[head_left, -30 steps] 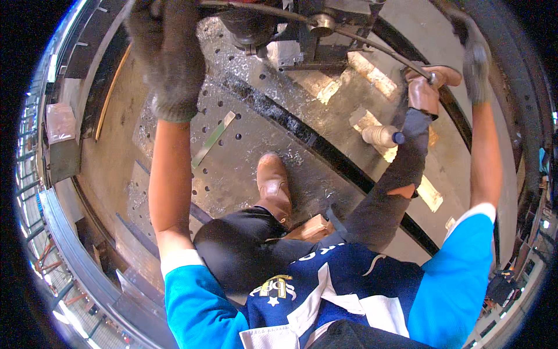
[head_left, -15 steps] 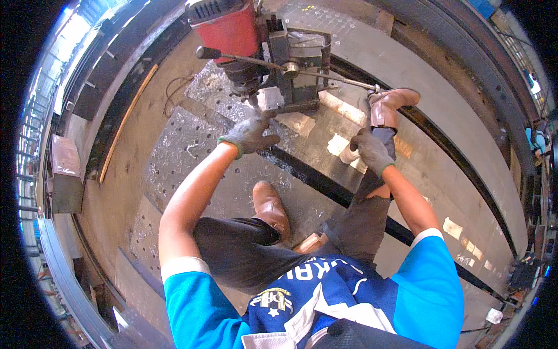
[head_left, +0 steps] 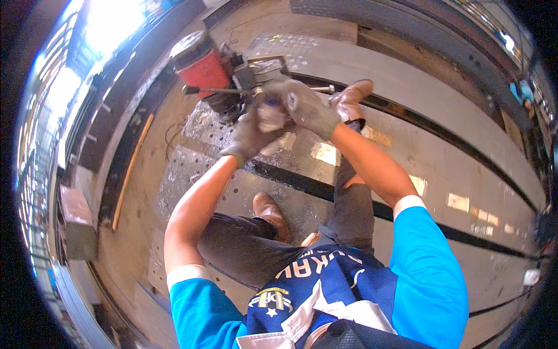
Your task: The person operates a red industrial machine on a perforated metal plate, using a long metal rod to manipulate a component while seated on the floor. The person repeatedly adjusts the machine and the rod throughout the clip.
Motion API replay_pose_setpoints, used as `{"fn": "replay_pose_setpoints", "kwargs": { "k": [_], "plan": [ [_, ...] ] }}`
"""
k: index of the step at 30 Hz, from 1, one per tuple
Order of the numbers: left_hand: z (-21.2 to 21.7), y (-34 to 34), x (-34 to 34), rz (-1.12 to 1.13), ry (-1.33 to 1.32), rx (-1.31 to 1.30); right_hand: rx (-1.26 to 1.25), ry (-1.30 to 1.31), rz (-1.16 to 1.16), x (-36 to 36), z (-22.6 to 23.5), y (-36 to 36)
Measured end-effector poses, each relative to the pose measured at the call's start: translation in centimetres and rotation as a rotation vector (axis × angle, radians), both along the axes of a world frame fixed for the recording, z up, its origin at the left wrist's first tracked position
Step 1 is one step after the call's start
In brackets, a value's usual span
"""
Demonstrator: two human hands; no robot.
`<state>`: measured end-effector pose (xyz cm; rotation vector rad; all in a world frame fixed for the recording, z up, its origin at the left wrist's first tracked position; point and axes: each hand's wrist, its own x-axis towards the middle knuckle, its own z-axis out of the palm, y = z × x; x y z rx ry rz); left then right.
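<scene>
We clasp a blurred plastic bottle [head_left: 270,119] between our gloved left hand [head_left: 249,137] and right hand [head_left: 310,109], near the red drill [head_left: 207,73].

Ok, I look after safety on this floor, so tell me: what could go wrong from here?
The blurred bottle is in the left hand, with the right hand up close, in front of the red machine; a slip might drop it, or spill anything inside, onto the holed plate. The lever shows on both sides of the hands, so a glove might knock or snag it.
</scene>
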<state>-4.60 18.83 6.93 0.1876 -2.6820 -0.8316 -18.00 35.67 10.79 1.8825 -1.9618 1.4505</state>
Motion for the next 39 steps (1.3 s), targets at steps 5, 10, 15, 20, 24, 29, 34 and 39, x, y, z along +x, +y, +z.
{"fn": "replay_pose_setpoints", "kwargs": {
  "k": [5,10,15,20,24,29,34,39],
  "plan": [
    [3.9,-1.9,-0.3,0.150,0.156,0.161,-0.274,-0.217,0.087,0.0,-1.0,2.2],
    [7.9,-0.6,-3.5,-0.089,0.194,0.455,-0.091,-0.186,0.220,0.1,-3.2,3.1],
    [12.4,2.0,-4.9,-0.252,0.213,0.453,-0.063,-0.388,0.294,-0.7,-1.2,3.5],
    [16.1,0.9,-6.2,-0.265,0.247,0.384,-0.135,-0.046,0.007,0.0,4.2,2.6],
    [15.8,-1.2,-6.8,-0.210,0.210,0.329,-0.009,-0.588,0.168,0.9,4.4,1.4],
    [12.4,-4.4,-5.7,-0.166,0.088,0.357,0.024,-0.383,0.004,1.2,-1.6,-3.0],
    [12.0,-11.5,-6.1,0.253,0.090,-0.568,0.088,-0.559,0.061,5.8,-10.6,-3.7],
    [10.6,-17.3,-6.8,0.347,0.003,-0.383,0.665,-0.405,-0.374,7.6,-22.9,-6.0]
  ]
}}
